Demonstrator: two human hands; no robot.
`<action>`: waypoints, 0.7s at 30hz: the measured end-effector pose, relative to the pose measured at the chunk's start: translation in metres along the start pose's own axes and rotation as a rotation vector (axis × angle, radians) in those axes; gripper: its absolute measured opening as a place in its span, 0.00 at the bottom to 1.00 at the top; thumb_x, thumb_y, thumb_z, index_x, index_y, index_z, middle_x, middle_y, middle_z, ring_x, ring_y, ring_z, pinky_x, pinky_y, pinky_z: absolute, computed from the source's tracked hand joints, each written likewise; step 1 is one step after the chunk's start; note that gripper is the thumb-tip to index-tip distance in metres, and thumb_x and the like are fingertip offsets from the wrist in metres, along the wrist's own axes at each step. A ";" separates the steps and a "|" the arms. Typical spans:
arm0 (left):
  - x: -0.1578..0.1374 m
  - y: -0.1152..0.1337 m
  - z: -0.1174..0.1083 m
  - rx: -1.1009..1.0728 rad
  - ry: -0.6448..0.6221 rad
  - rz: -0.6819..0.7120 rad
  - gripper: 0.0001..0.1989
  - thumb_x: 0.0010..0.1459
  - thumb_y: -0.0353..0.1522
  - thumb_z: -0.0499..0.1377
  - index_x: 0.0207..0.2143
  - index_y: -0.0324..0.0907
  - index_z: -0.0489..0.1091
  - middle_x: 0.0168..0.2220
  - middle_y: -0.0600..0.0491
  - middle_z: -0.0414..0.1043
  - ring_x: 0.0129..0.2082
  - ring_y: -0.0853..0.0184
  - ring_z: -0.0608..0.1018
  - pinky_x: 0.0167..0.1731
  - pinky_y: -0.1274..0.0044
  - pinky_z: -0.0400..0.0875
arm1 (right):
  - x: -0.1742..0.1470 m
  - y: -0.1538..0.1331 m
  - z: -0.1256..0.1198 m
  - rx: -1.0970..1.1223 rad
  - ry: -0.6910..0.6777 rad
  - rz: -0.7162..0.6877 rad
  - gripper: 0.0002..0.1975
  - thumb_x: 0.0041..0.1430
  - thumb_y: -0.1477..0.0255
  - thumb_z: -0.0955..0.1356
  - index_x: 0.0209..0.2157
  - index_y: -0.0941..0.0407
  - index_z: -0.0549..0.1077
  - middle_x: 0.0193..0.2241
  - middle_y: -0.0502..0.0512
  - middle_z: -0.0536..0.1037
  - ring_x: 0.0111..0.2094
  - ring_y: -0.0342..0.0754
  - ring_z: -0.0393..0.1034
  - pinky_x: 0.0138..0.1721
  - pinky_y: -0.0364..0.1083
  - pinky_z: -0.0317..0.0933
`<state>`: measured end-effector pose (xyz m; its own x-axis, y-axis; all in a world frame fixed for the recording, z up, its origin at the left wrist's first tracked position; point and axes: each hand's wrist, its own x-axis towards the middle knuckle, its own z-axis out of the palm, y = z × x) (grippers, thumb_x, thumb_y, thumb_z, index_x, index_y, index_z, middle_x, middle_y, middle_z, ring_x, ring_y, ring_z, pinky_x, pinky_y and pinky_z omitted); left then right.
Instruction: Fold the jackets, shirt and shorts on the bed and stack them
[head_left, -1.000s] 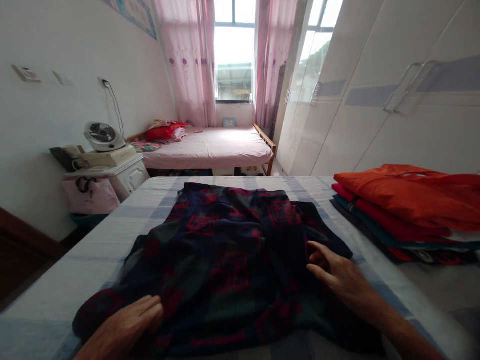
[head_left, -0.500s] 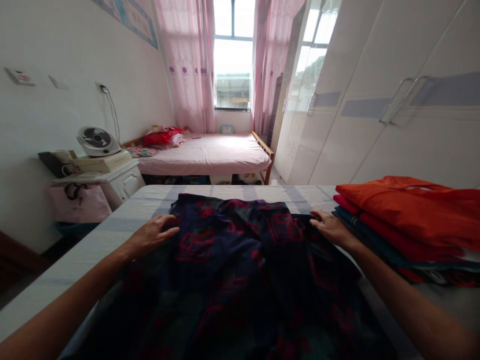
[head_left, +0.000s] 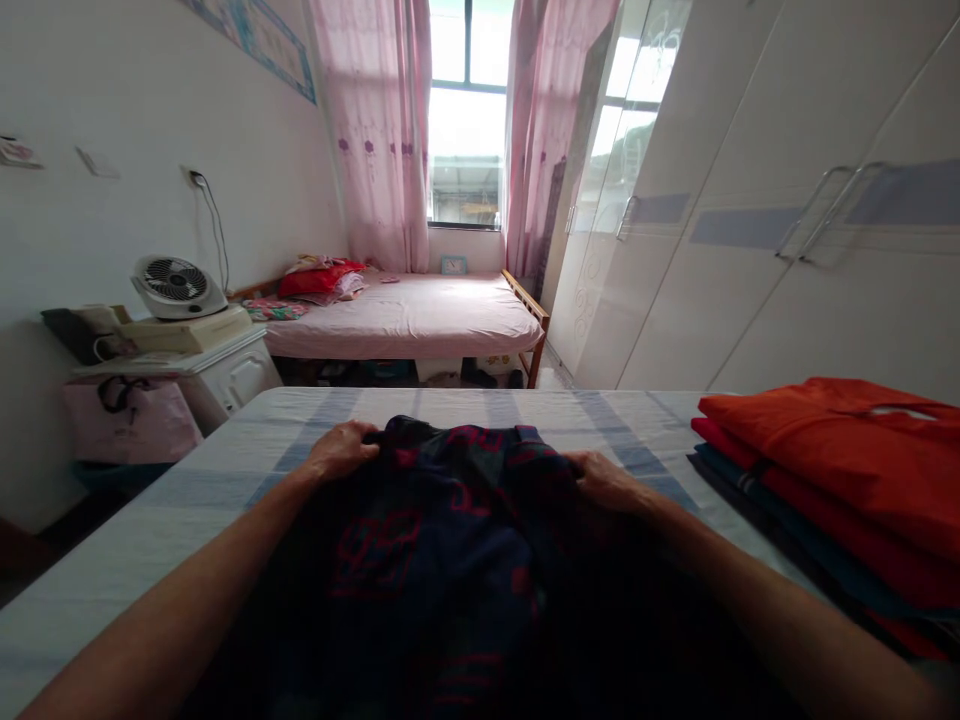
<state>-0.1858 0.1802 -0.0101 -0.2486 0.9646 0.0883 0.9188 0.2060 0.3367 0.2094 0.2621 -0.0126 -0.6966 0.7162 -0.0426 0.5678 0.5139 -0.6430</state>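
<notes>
A dark navy garment [head_left: 450, 540] with red square patterns lies over the near part of the bed, its lower part deep in shadow. My left hand [head_left: 345, 451] is closed on its far left corner. At the far right side, the fingers of my right hand [head_left: 606, 482] are wrapped into the same cloth, the fingertips partly hidden by it. Between the two hands the far edge is slightly raised and bunched. Whether the garment is a shirt or something else I cannot tell.
A stack of folded clothes [head_left: 832, 470], orange on top, sits on the striped bed sheet [head_left: 300, 440] at right. Beyond stands a second bed [head_left: 435, 320] with a pink sheet. A fan [head_left: 180, 285] rests on a cabinet [head_left: 244, 375] at left; white wardrobes [head_left: 795, 110] line the right.
Both hands have moved inward and closed on the garment's far edge, from open fingers at its sides. The edge is now narrower and gathered. The view has shifted slightly.
</notes>
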 end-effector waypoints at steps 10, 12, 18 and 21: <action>0.006 -0.002 -0.087 0.150 0.393 -0.107 0.27 0.59 0.42 0.44 0.51 0.34 0.67 0.43 0.49 0.74 0.45 0.58 0.75 0.41 0.66 0.66 | 0.051 -0.033 -0.068 -0.395 0.555 0.083 0.15 0.56 0.71 0.61 0.42 0.57 0.74 0.36 0.55 0.78 0.38 0.49 0.71 0.40 0.44 0.60; 0.014 -0.003 -0.077 0.176 0.404 -0.133 0.26 0.59 0.41 0.47 0.53 0.32 0.65 0.47 0.44 0.72 0.48 0.54 0.73 0.42 0.63 0.67 | 0.064 -0.032 -0.056 -0.481 0.622 0.142 0.16 0.58 0.70 0.62 0.46 0.57 0.72 0.43 0.58 0.76 0.43 0.51 0.69 0.44 0.46 0.60; -0.029 0.012 -0.014 0.194 0.204 0.177 0.26 0.58 0.39 0.55 0.57 0.38 0.62 0.58 0.41 0.63 0.58 0.54 0.65 0.55 0.64 0.62 | 0.046 -0.028 0.009 -0.491 0.446 0.223 0.28 0.60 0.53 0.59 0.50 0.60 0.70 0.50 0.65 0.72 0.51 0.59 0.65 0.49 0.54 0.57; -0.083 0.025 0.009 0.105 0.058 0.393 0.25 0.58 0.44 0.55 0.56 0.47 0.63 0.61 0.47 0.60 0.60 0.58 0.64 0.57 0.66 0.61 | 0.027 -0.022 0.025 -0.441 0.356 0.247 0.23 0.56 0.57 0.64 0.45 0.61 0.73 0.45 0.66 0.75 0.49 0.61 0.66 0.47 0.56 0.57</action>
<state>-0.1393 0.1068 -0.0175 0.1137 0.9630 0.2445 0.9727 -0.1579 0.1698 0.1666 0.2580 -0.0188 -0.3751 0.9137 0.1565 0.8745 0.4048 -0.2672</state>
